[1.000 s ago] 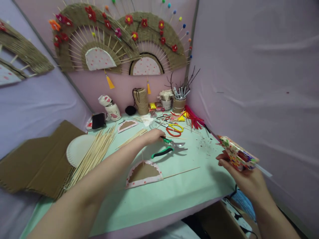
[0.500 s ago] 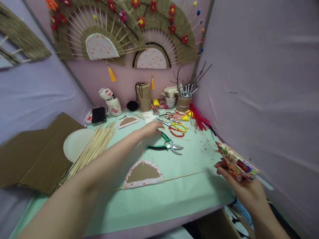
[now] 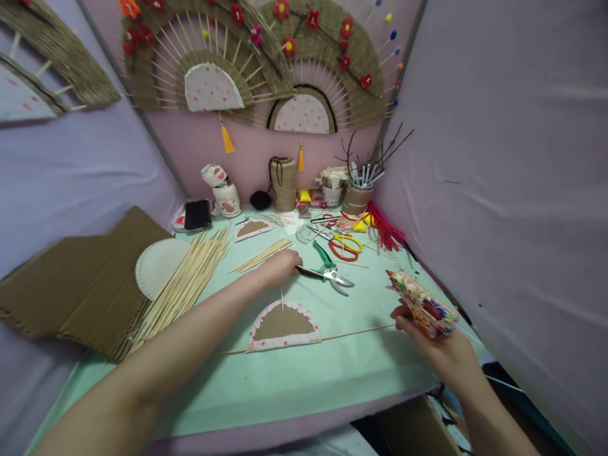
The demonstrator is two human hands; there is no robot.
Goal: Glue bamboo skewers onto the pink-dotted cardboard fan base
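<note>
In my right hand is a hot glue gun with a floral pattern, raised over the table's right side, its tip pointing left and away. My left hand reaches to mid-table with its fingers closed on what looks like a thin bamboo stick, whose pale end crosses the pruning shears' handle. The green-and-black pruning shears lie spread just beyond those fingers. Nearer to me lies a cardboard half-circle edged in white, pink-dotted material. Sticks extend from its top and both lower corners.
A short row of bamboo sticks lies behind my left wrist, with a larger bundle left, by a paper plate and cardboard. Scissors, a twine spool and red pipe cleaners are farther back.
My left hand has come back toward me and slightly left, uncovering the short row of sticks. My right hand has moved left with the glue gun. The whole view has shifted a little.
</note>
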